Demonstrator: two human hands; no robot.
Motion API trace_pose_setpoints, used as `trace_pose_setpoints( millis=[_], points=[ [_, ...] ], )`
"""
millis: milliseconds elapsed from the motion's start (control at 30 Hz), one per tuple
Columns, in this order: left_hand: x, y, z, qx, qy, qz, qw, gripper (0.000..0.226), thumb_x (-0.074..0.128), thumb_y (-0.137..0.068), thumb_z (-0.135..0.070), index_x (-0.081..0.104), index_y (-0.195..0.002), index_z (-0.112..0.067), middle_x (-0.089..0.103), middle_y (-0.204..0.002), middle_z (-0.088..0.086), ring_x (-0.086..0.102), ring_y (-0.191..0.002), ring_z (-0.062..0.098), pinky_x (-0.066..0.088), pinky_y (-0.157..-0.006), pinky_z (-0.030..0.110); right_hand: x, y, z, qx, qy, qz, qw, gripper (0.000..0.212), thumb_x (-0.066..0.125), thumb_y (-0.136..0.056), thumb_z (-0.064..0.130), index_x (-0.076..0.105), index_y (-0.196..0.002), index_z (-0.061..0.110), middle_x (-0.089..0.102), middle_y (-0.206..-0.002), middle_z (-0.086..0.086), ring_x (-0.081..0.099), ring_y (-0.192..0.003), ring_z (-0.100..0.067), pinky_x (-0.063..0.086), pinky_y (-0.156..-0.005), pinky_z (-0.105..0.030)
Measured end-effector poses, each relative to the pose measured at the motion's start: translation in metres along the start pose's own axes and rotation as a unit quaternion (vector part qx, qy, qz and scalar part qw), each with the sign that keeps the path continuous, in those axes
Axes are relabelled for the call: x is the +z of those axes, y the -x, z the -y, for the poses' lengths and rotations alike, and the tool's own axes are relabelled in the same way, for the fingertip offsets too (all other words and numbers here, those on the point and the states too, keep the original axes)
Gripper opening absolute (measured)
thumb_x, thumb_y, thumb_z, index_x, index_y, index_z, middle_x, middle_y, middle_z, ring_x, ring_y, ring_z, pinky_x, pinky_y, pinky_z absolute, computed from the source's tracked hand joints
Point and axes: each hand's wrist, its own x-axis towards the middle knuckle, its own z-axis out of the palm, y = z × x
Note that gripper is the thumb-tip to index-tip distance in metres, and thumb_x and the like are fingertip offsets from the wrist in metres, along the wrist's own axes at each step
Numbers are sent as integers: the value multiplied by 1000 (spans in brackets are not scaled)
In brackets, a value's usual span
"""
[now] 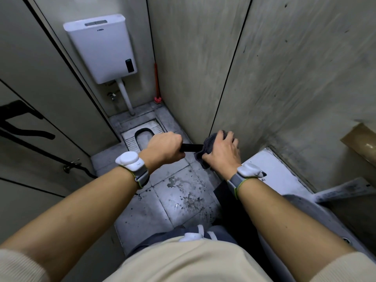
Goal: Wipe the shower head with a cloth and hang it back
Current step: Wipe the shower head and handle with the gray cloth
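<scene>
wall [284,78] tight on right, white ledge [272,171] below, open floor [175,192] left

black shower head [191,147] held roughly level, only a short stretch of its dark handle showing, head end totally buried in the cloth, dark grey cloth [205,148] bunched up around that right end, a loose corner dangling below it

Both forearms extend forward and downward, bare, cream sleeves pushed up near the elbows. Left hand [164,147]: fist closed, knuckles up, back of hand toward camera, wrist slightly flexed. Right hand [221,152]: palm down, fingers [227,137] curled forward and spread slightly, thumb tucked under. Hands level, near each other, not touching. A white band sits on each wrist.
</scene>
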Motion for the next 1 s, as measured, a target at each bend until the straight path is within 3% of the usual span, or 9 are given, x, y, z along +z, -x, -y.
trace_pose_setpoints(
  millis=[167, 367, 533, 633, 800, 900, 1000],
  points=[
    [-4, 7, 4, -3, 15, -9, 1000, 41, 63, -81, -41, 33, -63, -20, 44, -59, -2, 54, -59, 32, 39, -51, 32, 6, 2, 4, -42, 59, -45, 996, 100, 75, -73, 50, 30, -151, 6, 41, -140, -19, 47, -120, -44, 47, -97, -53],
    [-14, 13, 4, -2, 6, -17, 1000, 42, 65, -82, -40, 33, -63, -20, 40, -60, -2, 50, -58, 31, 36, -52, 32, 13, 5, 9, -54, 95, -82, 991, 106, 78, -74, 50, 27, -153, 3, 42, -142, -20, 48, -120, -42, 46, -96, -53],
    [-16, 20, 7, 9, -23, -23, 999, 42, 67, -81, -38, 35, -61, -20, 41, -57, 0, 44, -49, 26, 31, -48, 30, 12, -1, -3, -61, -47, -29, 997, 97, 81, -71, 46, 34, -149, 10, 38, -141, -19, 40, -126, -43, 42, -104, -50],
    [-18, 25, 6, 0, -28, -29, 999, 35, 68, -80, -37, 45, -63, -17, 42, -56, 1, 36, -45, 19, 26, -46, 29, 5, -10, -14, -83, -144, -3, 986, 92, 80, -69, 38, 41, -149, 14, 38, -142, -15, 37, -128, -40, 38, -112, -46],
    [-20, 28, -4, -22, -14, -22, 999, 32, 66, -79, -37, 48, -63, -16, 46, -56, 0, 40, -45, 18, 27, -44, 28, -8, -19, -27, -109, -180, 43, 977, 87, 79, -72, 33, 45, -151, 16, 40, -143, -14, 36, -133, -35, 35, -117, -42],
    [-23, 33, -11, -32, -20, -24, 999, 25, 65, -79, -35, 54, -67, -16, 45, -54, -1, 40, -44, 20, 31, -45, 28, -18, -25, -41, -127, -246, 44, 960, 66, 74, -82, 15, 56, -145, 12, 48, -133, -13, 47, -129, -30, 38, -115, -36],
    [-23, 41, -17, -45, -5, -4, 999, 26, 66, -78, -36, 53, -68, -17, 48, -58, 0, 54, -53, 29, 39, -47, 31, -23, -25, -53, -158, -253, 31, 954, 49, 67, -90, 8, 63, -138, 12, 53, -121, -7, 55, -117, -22, 41, -105, -26]
  ],
)
